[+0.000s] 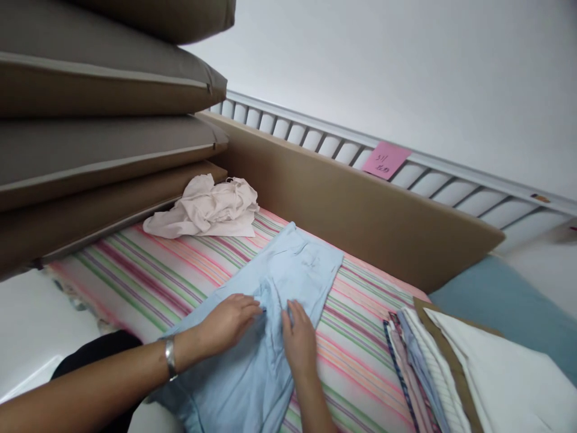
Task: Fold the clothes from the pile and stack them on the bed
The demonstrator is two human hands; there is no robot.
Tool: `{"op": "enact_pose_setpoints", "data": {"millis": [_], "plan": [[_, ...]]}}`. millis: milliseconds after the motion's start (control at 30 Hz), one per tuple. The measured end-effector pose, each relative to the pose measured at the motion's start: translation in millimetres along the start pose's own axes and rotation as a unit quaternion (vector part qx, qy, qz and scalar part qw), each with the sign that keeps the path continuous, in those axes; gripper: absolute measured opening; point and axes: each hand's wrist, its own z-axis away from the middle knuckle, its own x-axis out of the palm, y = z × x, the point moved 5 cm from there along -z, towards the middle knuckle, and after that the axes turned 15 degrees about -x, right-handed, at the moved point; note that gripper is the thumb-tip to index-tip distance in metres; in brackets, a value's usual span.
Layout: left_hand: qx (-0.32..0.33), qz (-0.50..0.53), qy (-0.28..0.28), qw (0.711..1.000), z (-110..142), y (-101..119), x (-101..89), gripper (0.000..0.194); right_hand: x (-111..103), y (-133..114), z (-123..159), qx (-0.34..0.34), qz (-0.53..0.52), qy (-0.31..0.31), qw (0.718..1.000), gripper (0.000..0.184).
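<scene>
A light blue garment (pixel 311 267), perhaps trousers, lies spread lengthwise over a striped sheet, wrinkled along its middle. My left hand (pixel 229 322), with a silver bracelet at the wrist, has its fingers together on a raised fold of this cloth and pinches it. On the other side of the fold, my right hand (pixel 300 340) rests against the fabric, thumb and fingers somewhat apart. The garment's near end runs out of view at the bottom, partly behind my left forearm.
The striped sheet (pixel 144 279) covers the surface. Stacked brown cushions (pixel 103 144) rise at left beside a crumpled pale cloth (pixel 205 207). A brown board (pixel 342 204) leans on the white slatted rail, which bears a pink note (pixel 386 160). Folded clothes (pixel 500 373) stand at right.
</scene>
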Motion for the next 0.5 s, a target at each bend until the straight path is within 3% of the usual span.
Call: {"op": "enact_pose_setpoints", "data": {"millis": [133,200,267,400,500], "plan": [[0.04,-0.031,-0.011,0.999,-5,21,43.1,0.055,35,1,18,-0.018,0.115,-0.112,0.987,0.047],[0.037,-0.051,-0.044,0.997,-4,24,67.7,0.062,39,1,20,-0.024,0.143,-0.131,0.981,0.048],[0.026,-0.06,-0.063,0.996,-1,23,80.1,0.064,37,0,19,-0.031,0.159,-0.14,0.977,0.05],[-0.001,-0.008,-0.048,0.999,25,9,64.2,0.061,27,-7,27,-0.044,0.165,-0.148,0.974,0.047],[-0.071,0.134,0.024,0.988,76,-20,35.1,0.045,21,-14,59,-0.059,0.15,-0.122,0.979,0.045]]}}
